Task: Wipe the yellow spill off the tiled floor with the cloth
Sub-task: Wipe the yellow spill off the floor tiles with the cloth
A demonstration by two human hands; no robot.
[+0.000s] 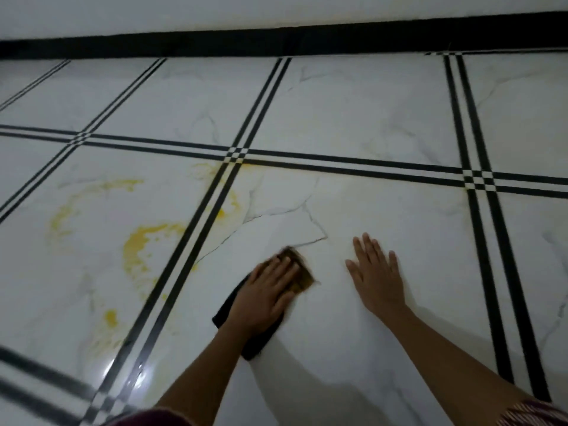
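Spill: the yellow spill lies left of centre as thin, streaky smears. The densest patch sits just left of the double black stripe, a faint arc curves further left, a small blot lies lower left, and a trace runs up the stripe to the crossing at mid-frame.
Cloth: the cloth is a dark, soft, rumpled strip at lower centre, flat on the tile right of that stripe and apart from the densest patch. Its far end, past the fingertips, is stained yellow-brown.
Left hand: the left hand lies palm down on the cloth with its fingers straight and close together, pressing and not gripping.
Right hand: the right hand rests flat on bare tile just right of the cloth, fingers spread and straight, holding nothing.
Floor: the tiled floor has large glossy white squares with grey marble veins, edged by paired black stripes that form small checks at the crossings. A glare spot shows at lower left.
Open room: bare tile stretches to the right and towards the top of the frame.
Edge: a black skirting band runs across the top, below a pale wall.
Sleeves: dark red patterned sleeves show at the bottom edge.
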